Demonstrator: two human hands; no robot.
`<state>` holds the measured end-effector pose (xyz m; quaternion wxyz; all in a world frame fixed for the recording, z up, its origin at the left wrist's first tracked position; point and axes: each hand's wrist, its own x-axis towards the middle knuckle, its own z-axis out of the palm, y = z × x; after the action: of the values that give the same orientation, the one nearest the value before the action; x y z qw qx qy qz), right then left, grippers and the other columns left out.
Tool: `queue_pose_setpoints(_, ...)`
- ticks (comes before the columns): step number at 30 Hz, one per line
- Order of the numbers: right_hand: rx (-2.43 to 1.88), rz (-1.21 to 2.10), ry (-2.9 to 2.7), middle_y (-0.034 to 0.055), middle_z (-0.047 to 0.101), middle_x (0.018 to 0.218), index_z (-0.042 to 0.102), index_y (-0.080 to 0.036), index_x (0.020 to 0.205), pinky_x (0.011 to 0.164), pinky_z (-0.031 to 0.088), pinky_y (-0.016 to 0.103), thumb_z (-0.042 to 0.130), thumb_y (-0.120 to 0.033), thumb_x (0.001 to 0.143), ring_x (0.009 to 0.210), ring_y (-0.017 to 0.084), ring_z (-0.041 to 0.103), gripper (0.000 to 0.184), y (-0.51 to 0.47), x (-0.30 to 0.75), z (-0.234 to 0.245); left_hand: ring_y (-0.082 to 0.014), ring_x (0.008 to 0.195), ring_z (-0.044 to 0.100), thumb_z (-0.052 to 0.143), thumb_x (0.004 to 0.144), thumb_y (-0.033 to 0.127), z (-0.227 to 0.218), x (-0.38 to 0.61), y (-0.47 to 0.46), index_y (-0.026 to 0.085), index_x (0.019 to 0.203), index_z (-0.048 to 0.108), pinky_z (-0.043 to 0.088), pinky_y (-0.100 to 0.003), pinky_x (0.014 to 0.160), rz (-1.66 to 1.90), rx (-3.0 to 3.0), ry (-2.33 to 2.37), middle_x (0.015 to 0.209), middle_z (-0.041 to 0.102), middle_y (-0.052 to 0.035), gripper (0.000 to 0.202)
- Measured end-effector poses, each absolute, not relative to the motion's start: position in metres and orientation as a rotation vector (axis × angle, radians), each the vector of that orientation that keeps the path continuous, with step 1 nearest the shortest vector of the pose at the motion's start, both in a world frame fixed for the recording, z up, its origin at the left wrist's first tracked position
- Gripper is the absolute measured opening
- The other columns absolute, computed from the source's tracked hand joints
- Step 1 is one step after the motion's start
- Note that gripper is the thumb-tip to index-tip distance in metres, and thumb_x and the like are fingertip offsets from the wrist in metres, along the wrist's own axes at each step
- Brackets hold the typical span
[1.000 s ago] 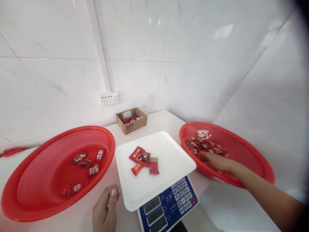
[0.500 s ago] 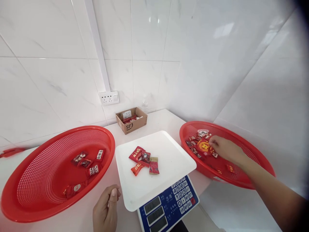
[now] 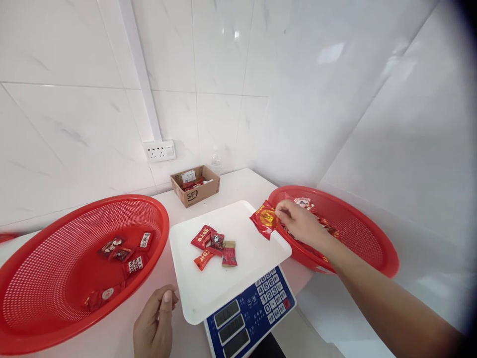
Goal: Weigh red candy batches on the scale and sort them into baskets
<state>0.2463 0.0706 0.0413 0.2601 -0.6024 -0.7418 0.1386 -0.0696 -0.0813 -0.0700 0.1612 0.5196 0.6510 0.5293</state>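
Clock centred on the white scale pan [image 3: 223, 291], 12 at the wall.

Change over the last half second: right hand [image 3: 301, 223] has left the right red mesh basket [image 3: 374, 231] at 3 o'clock, bringing out a red packet with yellow print [image 3: 265, 220]. Packet now at 1 to 2 o'clock, overlapping the pan's edge in view; appears airborne, contact not judgeable. Right thumb and fingers clamped on its near edge.

Reading: item is out of the basket but not yet released. The four wrapped sweets [image 3: 215, 243] on the pan, 9 to 10 o'clock of centre, show the same arrangement as before; the held packet is well apart from them.

Left hand [image 3: 153, 323], 8 o'clock, beside the pan: unmoved, fingers curled together with thumb; no item visible. Left red mesh basket [image 3: 55, 253] at 9 o'clock, also unchanged.
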Motion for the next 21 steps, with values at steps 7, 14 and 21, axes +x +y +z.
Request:
queue_pose_setpoints(7, -1.437, 0.682, -2.156, 0.0014, 0.065, 0.089, 0.052, -0.022, 0.093, 0.069, 0.049, 0.030, 0.041, -0.029, 0.087, 0.072, 0.014, 0.062, 0.015, 0.080, 0.195, 0.019, -0.0141, 0.056, 0.057, 0.043, 0.085, 0.051, -0.066, -0.069, -0.080, 0.020, 0.074, 0.062, 0.049, -0.021, 0.052, 1.513, 1.485, 1.859, 0.064, 0.061, -0.0013, 0.037)
queue_pose_setpoints(14, -1.315, 0.633, -2.331, 0.0077, 0.057, 0.124, 0.054, -0.022, 0.119, 0.091, 0.045, 0.040, 0.047, -0.024, 0.084, 0.109, 0.022, 0.055, 0.035, 0.062, 0.176, 0.010, -0.0144, 0.057, 0.056, 0.043, 0.085, 0.053, -0.067, -0.067, -0.079, 0.020, 0.076, 0.062, 0.048, -0.022, 0.052, 1.542, 1.422, 1.824, 0.064, 0.061, -0.0016, 0.040)
queue_pose_setpoints(21, -1.204, 0.592, -2.353, 0.0069, 0.052, 0.132, 0.052, -0.024, 0.125, 0.104, 0.036, 0.043, 0.047, -0.025, 0.085, 0.123, 0.021, 0.046, 0.040, 0.044, 0.179, 0.002, -0.0147, 0.057, 0.056, 0.043, 0.085, 0.054, -0.068, -0.067, -0.078, 0.020, 0.075, 0.062, 0.048, -0.022, 0.053, 1.519, 1.416, 1.844, 0.064, 0.059, -0.0012, 0.040)
